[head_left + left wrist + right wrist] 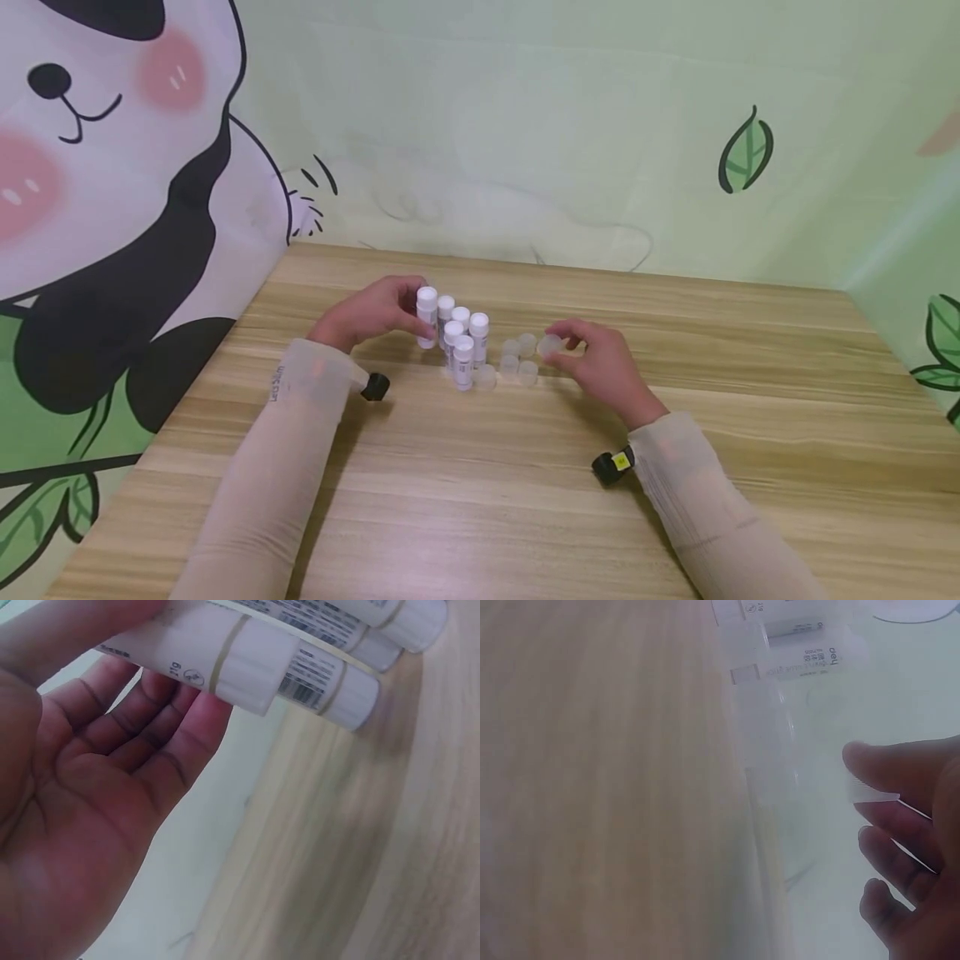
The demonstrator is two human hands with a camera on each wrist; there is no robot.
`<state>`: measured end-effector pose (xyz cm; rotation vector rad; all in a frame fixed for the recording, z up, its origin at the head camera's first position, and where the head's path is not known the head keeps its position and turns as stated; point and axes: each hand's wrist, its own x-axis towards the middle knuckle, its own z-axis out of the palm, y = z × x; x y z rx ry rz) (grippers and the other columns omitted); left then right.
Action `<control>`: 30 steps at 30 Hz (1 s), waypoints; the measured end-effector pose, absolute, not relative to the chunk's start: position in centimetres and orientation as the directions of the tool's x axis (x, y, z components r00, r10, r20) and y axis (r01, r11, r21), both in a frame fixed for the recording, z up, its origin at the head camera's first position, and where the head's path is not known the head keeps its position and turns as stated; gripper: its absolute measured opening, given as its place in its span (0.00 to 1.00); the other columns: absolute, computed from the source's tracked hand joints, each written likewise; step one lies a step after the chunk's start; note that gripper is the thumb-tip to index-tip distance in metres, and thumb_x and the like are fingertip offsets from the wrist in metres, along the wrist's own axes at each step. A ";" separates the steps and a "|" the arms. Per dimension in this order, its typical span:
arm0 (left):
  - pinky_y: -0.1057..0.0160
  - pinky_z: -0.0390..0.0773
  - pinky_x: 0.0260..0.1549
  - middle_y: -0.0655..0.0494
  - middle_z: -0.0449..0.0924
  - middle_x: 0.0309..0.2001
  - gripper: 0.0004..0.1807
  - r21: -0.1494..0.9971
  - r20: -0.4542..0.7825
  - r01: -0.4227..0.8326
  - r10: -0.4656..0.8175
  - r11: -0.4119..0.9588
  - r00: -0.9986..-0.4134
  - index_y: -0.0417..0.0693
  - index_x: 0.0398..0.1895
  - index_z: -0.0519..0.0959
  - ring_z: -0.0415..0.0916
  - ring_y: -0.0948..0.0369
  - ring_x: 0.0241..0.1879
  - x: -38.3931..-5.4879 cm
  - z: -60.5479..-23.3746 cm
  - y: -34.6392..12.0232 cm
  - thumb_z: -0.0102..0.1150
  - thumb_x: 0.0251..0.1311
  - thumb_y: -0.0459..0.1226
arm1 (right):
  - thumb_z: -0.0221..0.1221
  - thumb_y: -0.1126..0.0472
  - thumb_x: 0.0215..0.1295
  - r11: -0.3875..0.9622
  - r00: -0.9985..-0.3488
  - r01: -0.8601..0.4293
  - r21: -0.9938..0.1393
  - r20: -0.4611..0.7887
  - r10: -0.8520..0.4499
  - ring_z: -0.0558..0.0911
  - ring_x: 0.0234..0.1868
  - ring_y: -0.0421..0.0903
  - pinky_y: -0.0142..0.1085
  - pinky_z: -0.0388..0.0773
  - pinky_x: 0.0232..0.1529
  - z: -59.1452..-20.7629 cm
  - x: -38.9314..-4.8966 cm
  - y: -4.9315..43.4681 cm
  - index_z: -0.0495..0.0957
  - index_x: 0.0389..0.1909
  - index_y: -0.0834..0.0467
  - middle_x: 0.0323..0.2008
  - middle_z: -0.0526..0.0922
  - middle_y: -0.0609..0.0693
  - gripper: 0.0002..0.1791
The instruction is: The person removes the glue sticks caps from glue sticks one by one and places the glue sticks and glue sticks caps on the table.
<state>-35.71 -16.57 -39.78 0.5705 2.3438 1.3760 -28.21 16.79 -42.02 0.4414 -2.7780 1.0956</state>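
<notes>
My left hand grips a white glue stick between thumb and fingers, at the far left end of a cluster of similar glue sticks. In the left wrist view this glue stick lies across the fingers, tilted, with printing on its side. To the right, my right hand pinches a translucent cap by thumb and index finger. The same cap shows from the side in the right wrist view. Several more translucent caps lie between the right hand and the glue sticks.
A wood-grain table carries everything. Behind it rises a pale green wall with a painted panda at the left. A small black camera is strapped at the left wrist, another black camera at the right.
</notes>
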 end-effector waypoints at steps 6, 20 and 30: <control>0.61 0.74 0.41 0.52 0.76 0.38 0.22 0.875 -0.085 0.175 0.498 0.452 -0.863 0.44 0.39 0.73 0.71 0.55 0.40 -35.9 -40.3 -16.4 0.76 0.45 0.35 | 0.67 0.58 0.58 0.703 -0.949 -0.316 -0.638 0.208 -0.237 0.77 0.43 0.48 0.37 0.72 0.35 -42.1 -28.2 16.9 0.81 0.51 0.54 0.45 0.84 0.49 0.19; 0.60 0.73 0.44 0.52 0.77 0.37 0.22 0.818 -0.118 0.206 0.509 0.536 -0.853 0.44 0.34 0.72 0.72 0.55 0.40 -36.0 -41.1 -16.0 0.78 0.41 0.36 | 0.67 0.57 0.57 0.743 -0.953 -0.288 -0.605 0.101 -0.287 0.77 0.38 0.47 0.35 0.74 0.35 -42.3 -28.4 16.8 0.81 0.47 0.54 0.39 0.84 0.48 0.16; 0.59 0.74 0.45 0.51 0.80 0.38 0.21 0.826 -0.117 0.195 0.499 0.528 -0.858 0.45 0.33 0.75 0.74 0.55 0.41 -36.1 -41.8 -15.8 0.79 0.40 0.37 | 0.68 0.56 0.56 0.782 -0.959 -0.246 -0.573 0.028 -0.282 0.75 0.38 0.47 0.36 0.72 0.36 -42.5 -28.4 16.6 0.81 0.44 0.51 0.38 0.82 0.48 0.15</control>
